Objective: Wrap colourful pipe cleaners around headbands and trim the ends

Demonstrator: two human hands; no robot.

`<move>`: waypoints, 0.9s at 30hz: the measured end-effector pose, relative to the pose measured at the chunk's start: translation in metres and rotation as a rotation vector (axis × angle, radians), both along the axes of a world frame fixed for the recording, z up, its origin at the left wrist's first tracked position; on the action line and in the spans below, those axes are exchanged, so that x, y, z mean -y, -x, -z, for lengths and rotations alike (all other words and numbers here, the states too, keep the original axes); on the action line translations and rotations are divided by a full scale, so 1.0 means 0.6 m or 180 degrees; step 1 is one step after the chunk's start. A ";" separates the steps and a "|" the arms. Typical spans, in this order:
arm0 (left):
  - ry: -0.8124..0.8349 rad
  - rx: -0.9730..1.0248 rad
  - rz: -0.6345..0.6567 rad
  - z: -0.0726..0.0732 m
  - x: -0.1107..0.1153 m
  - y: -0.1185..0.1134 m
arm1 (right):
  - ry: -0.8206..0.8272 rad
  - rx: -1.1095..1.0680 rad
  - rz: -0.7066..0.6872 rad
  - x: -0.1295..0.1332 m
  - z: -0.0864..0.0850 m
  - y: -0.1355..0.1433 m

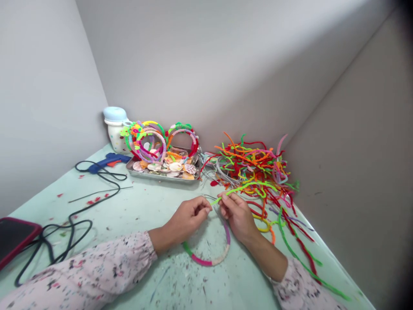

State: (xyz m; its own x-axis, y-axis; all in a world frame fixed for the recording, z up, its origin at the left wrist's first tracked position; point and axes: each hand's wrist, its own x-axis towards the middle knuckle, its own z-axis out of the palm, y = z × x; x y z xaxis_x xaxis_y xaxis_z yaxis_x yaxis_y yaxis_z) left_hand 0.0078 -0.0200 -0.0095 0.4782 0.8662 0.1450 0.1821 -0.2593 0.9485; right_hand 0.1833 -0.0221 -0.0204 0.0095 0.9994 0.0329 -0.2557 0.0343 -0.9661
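Note:
My left hand (189,219) is closed in a pinch at the near tip of a lime-green pipe cleaner (247,187). With thumb and fingers together, my right hand (238,216) grips the same pipe cleaner a little farther along, and its long end runs off to the right. Between and below the hands is a wire ring (209,261) wrapped in green, magenta, cream and purple sections. Bare wire shows at its top, close to my fingertips. Whether my left fingers also pinch the wire is hidden.
At the back, a metal tray (164,175) holds shells and several wrapped rings (151,146). Beside it stand a white jar (116,131) and a blue glue gun (108,162) with a black cord. A heap of pipe cleaners (254,159) spreads rightward. A red-edged phone-like device (17,239) lies left.

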 end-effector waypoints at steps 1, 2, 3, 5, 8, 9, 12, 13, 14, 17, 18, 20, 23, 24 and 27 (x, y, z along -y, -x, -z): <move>0.0008 0.0007 0.0003 0.001 -0.001 0.000 | -0.0016 0.0022 -0.0018 0.000 0.000 0.000; 0.0017 0.0030 -0.0001 0.001 -0.001 0.000 | -0.0037 0.0046 -0.0032 0.000 0.001 0.000; 0.0021 0.0044 0.0003 0.002 -0.002 0.000 | -0.0061 0.0072 -0.0045 0.000 0.002 -0.001; 0.0031 0.0074 0.0013 0.003 -0.002 0.001 | -0.0101 0.0110 -0.0065 0.001 0.003 -0.001; 0.0059 0.0113 0.0015 0.004 -0.002 0.002 | -0.0136 0.0160 -0.0098 0.002 0.003 -0.002; 0.0081 0.0126 0.0012 0.005 -0.003 0.002 | -0.0142 0.0172 -0.0109 0.002 0.004 -0.002; 0.0140 0.0149 -0.0007 0.007 -0.003 0.002 | -0.0160 0.0213 -0.0109 0.002 0.006 -0.002; 0.0143 0.0146 -0.0021 0.007 -0.004 0.001 | -0.0166 0.0221 -0.0104 0.001 0.006 -0.002; 0.0135 0.0136 -0.0040 0.007 -0.004 0.001 | -0.0171 0.0226 -0.0096 0.001 0.007 -0.002; 0.0084 0.0105 -0.0118 0.006 -0.004 0.000 | -0.0186 0.0236 -0.0077 0.001 0.008 -0.003; 0.0068 0.0096 -0.0148 0.006 -0.003 -0.001 | -0.0196 0.0236 -0.0071 0.002 0.007 -0.003; 0.0040 0.0077 -0.0205 0.005 -0.002 -0.001 | -0.0232 0.0232 -0.0069 0.003 0.007 -0.003; 0.0008 0.0054 -0.0285 0.004 -0.002 -0.001 | -0.0307 0.0239 -0.0095 0.005 0.005 -0.003; 0.0003 0.0048 -0.0308 0.004 -0.002 -0.001 | -0.0334 0.0248 -0.0102 0.006 0.005 -0.004; -0.0013 0.0004 -0.0376 0.003 -0.002 -0.001 | -0.0423 0.0304 -0.0093 0.008 0.003 -0.004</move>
